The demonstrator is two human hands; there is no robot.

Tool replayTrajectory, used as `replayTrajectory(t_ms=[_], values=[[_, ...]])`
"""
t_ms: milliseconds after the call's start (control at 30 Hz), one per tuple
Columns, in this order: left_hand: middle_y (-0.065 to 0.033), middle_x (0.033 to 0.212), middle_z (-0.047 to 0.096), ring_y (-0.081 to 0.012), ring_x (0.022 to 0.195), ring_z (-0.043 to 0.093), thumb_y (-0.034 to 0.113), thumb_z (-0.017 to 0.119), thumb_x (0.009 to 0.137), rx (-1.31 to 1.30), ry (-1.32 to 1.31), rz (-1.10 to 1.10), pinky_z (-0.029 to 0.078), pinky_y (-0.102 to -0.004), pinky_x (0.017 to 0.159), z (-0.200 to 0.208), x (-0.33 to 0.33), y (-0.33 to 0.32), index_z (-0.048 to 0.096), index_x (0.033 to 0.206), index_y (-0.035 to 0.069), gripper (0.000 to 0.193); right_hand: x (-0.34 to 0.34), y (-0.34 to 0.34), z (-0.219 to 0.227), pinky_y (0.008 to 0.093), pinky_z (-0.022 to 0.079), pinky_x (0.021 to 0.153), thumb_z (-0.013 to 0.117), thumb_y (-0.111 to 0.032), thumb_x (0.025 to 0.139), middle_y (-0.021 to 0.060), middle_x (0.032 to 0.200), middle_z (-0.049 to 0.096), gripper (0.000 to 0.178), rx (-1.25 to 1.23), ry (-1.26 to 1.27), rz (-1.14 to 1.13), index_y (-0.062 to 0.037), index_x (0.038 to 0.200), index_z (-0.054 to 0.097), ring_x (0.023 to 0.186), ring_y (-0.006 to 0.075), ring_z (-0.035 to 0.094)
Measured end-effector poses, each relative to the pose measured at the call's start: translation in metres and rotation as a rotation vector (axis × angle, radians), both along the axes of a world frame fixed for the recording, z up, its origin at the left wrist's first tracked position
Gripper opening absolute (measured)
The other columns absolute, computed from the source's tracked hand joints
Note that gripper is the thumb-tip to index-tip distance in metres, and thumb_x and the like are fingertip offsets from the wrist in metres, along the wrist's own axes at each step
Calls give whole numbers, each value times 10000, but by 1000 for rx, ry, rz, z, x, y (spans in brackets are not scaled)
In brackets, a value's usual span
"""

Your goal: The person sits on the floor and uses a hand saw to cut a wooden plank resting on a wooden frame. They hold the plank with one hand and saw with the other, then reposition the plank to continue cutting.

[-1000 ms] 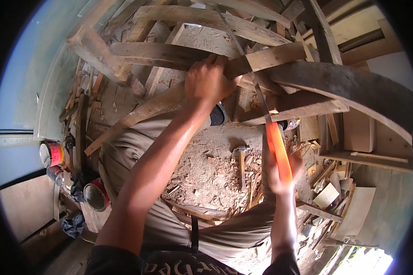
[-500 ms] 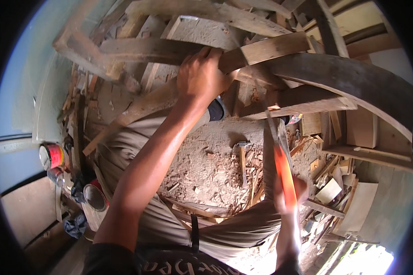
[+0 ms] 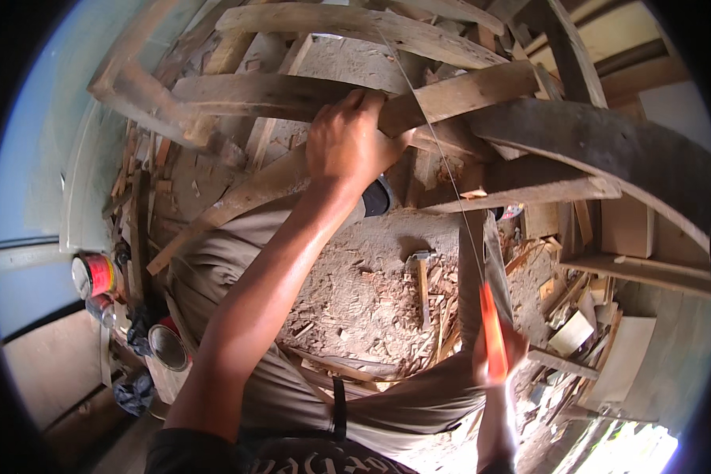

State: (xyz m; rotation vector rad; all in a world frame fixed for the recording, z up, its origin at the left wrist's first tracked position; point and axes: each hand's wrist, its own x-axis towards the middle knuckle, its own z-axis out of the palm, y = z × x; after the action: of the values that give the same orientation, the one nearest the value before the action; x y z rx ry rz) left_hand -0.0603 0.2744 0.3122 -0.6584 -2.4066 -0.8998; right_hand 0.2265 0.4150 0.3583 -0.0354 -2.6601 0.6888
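A wooden piece (image 3: 472, 91) is gripped by the left hand (image 3: 346, 144), with the fingers curled over its far edge and the thumb laid on the near side; its end is seen extending to the right of that hand. A saw (image 3: 494, 351) is held in the right hand (image 3: 513, 354), which is closed around the orange handle (image 3: 490, 316). The thin blade (image 3: 450, 172) is pointed away from the right hand and laid across the wooden piece, just right of the left hand; how deep any cut is cannot be told. A dark curved board (image 3: 608, 154) is set farther right of the left hand. On the floor (image 3: 340, 253), left of the right hand, a hammer (image 3: 424, 294) is seen among wood chips (image 3: 379, 324). Pale offcuts (image 3: 573, 333) are strewn to the right hand's right.
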Motion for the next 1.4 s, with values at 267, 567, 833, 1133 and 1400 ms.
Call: replayTrajectory(t_ms=[267, 567, 833, 1133, 1400], values=[[-102, 905, 700, -312, 810, 693, 268, 821, 672, -18, -58, -40, 548, -414, 742, 0, -6, -3, 683, 912, 84, 333, -86, -7, -3, 329, 436, 451, 664, -132, 841, 66, 580, 571, 123, -165, 51, 106, -37, 765, 649, 455, 214, 556], [-100, 898, 707, -311, 806, 693, 307, 818, 673, 63, -17, -24, 545, -422, 735, -4, -5, -2, 688, 909, 89, 346, -40, -20, 11, 337, 577, 628, 614, -125, 844, 168, 839, 732, 214, -166, -15, -40, 51, 925, 703, 682, 276, 719], [-89, 901, 706, -315, 796, 689, 302, 814, 691, 55, 49, -72, 534, -424, 764, -2, -18, -5, 714, 1000, 103, 380, -47, -1, -11, 352, 510, 510, 682, -137, 766, 100, 659, 637, 111, -192, 22, 72, -50, 830, 708, 537, 270, 637], [-74, 898, 715, -315, 809, 696, 333, 843, 661, 26, 4, -7, 539, -437, 742, -1, -2, 0, 702, 966, 104, 406, -47, -13, -3, 343, 446, 471, 603, -152, 837, 95, 617, 574, 182, -527, -5, -145, 17, 836, 671, 480, 242, 561], [-116, 906, 716, -347, 815, 693, 287, 836, 668, 19, 38, -54, 548, -453, 720, 0, -11, -7, 720, 949, 82, 366, -1, 12, -30, 355, 519, 520, 673, -137, 706, 65, 591, 593, 110, -107, 51, 89, -58, 775, 707, 502, 241, 615]])
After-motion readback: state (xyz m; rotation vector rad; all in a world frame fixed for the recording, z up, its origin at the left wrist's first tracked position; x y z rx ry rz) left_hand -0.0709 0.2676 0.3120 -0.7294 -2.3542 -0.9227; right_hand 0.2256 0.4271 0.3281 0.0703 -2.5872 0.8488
